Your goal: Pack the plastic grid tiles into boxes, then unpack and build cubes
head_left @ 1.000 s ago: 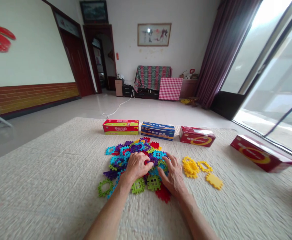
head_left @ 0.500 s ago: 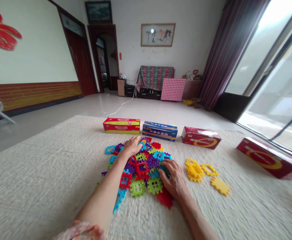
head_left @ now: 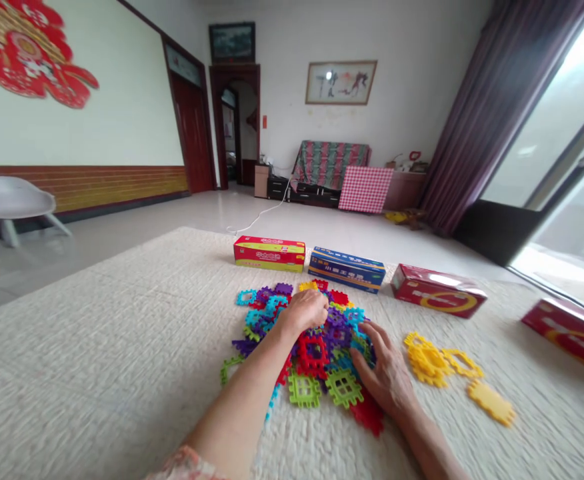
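A pile of interlocking plastic building tiles in red, blue, purple and green lies before me, among them a red window tile [head_left: 313, 355] and a green window tile [head_left: 304, 389]. My left hand [head_left: 306, 311] is over the upper middle of the pile, its fingers curled down and closed; whatever is in them is hidden. Just beyond it lies a yellow tile [head_left: 309, 286]. My right hand [head_left: 385, 368] rests against the pile's right side with fingers apart, partly covering blue tiles. Under its wrist side a red tile [head_left: 369, 413] sticks out.
Several yellow tiles [head_left: 428, 363] lie apart on the right of the quilted mat [head_left: 122, 347]. Behind the pile stand a red-and-yellow box [head_left: 269, 254], a blue box [head_left: 347, 269] and a dark red box [head_left: 438, 291]. Another dark red box [head_left: 572, 337] is at far right.
My left hand has moved from the pile's back toward its middle, and its fingers have curled closed. My right hand stays at the pile's right side. The view has turned left.
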A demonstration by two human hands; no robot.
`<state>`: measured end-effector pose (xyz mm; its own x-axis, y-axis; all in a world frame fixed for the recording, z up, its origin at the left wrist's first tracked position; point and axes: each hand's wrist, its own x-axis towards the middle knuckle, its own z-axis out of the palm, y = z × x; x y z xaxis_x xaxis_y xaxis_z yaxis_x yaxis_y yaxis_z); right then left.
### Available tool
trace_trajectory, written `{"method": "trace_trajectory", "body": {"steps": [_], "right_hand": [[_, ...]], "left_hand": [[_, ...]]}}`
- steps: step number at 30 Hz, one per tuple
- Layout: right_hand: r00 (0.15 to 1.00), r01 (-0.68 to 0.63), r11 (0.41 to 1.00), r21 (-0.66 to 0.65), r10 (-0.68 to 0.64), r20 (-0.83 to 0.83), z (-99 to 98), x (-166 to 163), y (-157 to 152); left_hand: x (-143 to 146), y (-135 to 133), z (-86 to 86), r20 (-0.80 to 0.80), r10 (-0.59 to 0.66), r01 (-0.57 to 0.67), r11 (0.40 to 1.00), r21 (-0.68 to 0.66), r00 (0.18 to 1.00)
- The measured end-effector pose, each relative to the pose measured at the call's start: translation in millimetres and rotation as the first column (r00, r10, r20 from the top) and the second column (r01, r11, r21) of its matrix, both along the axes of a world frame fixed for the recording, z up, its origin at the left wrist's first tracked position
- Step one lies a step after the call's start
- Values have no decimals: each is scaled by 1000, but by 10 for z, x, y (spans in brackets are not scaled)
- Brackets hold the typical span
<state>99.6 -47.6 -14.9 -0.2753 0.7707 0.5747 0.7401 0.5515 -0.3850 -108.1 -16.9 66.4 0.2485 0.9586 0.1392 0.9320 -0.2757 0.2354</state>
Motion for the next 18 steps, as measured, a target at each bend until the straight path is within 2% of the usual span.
{"method": "trace_trajectory", "body": {"steps": [4, 7, 10, 13, 18], "right_hand": [[1000, -7, 999, 35, 7, 15, -7, 2, 0], [999, -9, 1000, 9, 8, 53, 6, 0, -16], [994, -8, 998, -58, 14, 108, 34, -11, -40], [994, -13, 997, -71, 20, 103, 65, -24, -58], [998, -30, 998, -63, 34, 60, 91, -35, -68]], "left_hand": [[-99, 11, 89, 9, -54, 54, 998, -26, 999], [-199, 72, 123, 40, -54, 55, 998, -10, 998], [-292, 158, 116, 81, 7, -11, 999, 53, 997], [-371, 225, 82, 105, 90, -100, 991, 92, 990], [-404, 202, 25, 95, 120, -126, 990, 55, 988]]}}
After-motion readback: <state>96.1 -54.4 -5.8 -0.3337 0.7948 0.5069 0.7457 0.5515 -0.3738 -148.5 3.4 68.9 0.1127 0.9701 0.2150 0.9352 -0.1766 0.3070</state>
